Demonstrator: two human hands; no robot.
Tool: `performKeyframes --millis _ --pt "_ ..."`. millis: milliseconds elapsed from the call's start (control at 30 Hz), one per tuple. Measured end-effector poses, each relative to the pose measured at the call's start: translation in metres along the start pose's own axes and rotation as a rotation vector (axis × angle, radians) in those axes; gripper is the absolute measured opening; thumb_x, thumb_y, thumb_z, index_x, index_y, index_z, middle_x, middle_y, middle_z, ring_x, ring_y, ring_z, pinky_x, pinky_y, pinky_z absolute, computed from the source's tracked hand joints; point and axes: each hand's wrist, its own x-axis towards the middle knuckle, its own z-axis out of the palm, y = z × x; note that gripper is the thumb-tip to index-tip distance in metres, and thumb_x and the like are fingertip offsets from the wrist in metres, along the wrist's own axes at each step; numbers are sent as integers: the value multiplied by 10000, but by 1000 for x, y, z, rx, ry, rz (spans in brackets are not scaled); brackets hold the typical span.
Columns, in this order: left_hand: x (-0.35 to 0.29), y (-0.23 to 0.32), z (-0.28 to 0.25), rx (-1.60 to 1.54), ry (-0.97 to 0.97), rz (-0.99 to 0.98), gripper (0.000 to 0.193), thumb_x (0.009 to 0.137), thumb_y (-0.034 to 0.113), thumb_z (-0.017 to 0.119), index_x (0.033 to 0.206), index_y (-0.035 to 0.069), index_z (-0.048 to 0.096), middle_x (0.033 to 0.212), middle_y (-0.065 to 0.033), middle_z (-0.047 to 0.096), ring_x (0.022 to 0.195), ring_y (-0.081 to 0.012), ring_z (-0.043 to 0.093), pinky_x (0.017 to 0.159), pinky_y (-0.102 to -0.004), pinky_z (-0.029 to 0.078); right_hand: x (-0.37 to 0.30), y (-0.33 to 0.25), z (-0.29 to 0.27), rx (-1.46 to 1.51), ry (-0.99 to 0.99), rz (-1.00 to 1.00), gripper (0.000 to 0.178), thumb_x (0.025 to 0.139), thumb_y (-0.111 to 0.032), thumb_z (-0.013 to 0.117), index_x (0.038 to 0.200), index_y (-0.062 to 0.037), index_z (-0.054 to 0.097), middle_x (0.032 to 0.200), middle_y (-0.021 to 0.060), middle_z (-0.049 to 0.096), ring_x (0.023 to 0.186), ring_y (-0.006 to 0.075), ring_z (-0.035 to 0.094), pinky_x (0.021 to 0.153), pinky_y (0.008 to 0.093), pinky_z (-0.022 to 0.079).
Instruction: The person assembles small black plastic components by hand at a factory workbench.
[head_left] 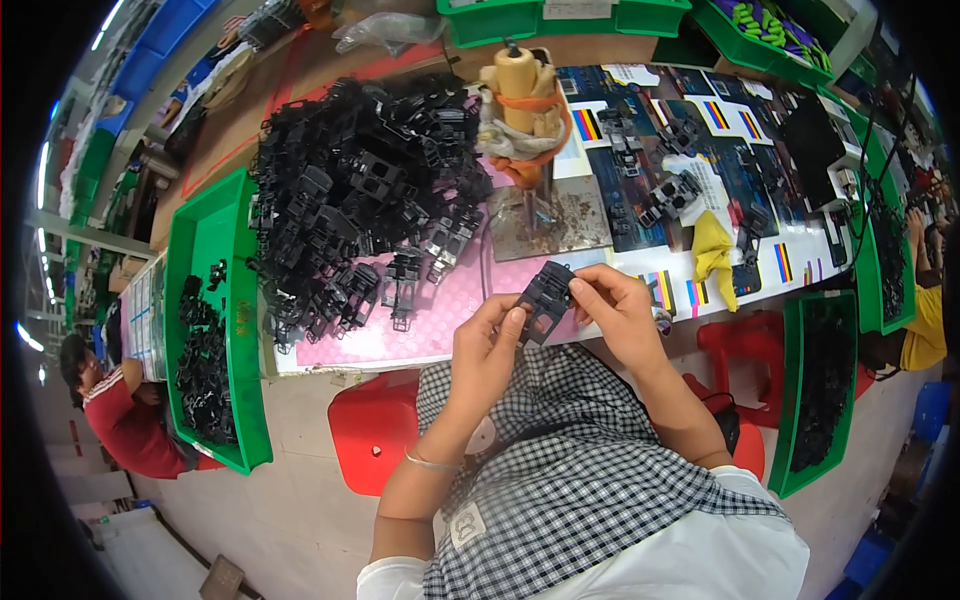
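Two hands, one part held between them. Left hand (487, 350): fingers curled around the lower end of a black plastic part (543, 298), thumb on its near edge. Right hand (617, 310): fingertips pinching the upper right edge of the same part. The part sits above the lap, just short of the table edge, tilted with its upper end away from the person.

Lap: black-and-white checked apron (570, 470), over a white garment. Thin bangle (430, 462) on the left wrist. Red stool (375, 430) below left of the apron.

Table, near edge: pink mat (440, 310), under the hands and running left. Loose black parts lie on it just beyond the left hand.

Table, middle: large heap of black plastic parts (360, 190), spreading over the mat's far left side. Grey metal plate (550, 220) with an upright post, right of the heap. Yellow cloth (712, 255) further right, on printed sheets with coloured stripes (720, 170).

Table, far: tan fixture (520, 95) wrapped with an orange band, on top of the post.

Sides: green tray (215, 250) at left holding a few black parts; green bin (822, 400) at right, filled with dark parts. Another person in a red shirt (125, 420) at far left.
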Motion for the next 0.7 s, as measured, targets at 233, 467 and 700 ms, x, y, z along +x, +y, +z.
performKeyframes --millis 233,467,700 --pt "36 -7 -20 22 -108 -18 191 941 124 483 1002 -28 582 777 -3 610 674 -40 508 585 -199 407 19 9 7 -13 60 38 160 879 -119 590 938 29 611 739 14 608 634 63 548 563 209 434" --pt "51 3 -29 131 -160 -40 186 931 119 497 997 -29 588 767 -8 605 674 -43 496 593 -203 405 26 9 9 -58 81 20 170 872 -129 602 932 29 617 742 15 610 626 59 541 553 213 421" --pt "57 3 -28 219 -167 -23 179 913 113 514 970 -35 598 717 -25 598 633 -61 485 573 -226 407 26 4 10 -27 99 40 165 872 -116 599 935 35 617 745 20 613 620 62 539 554 205 430"
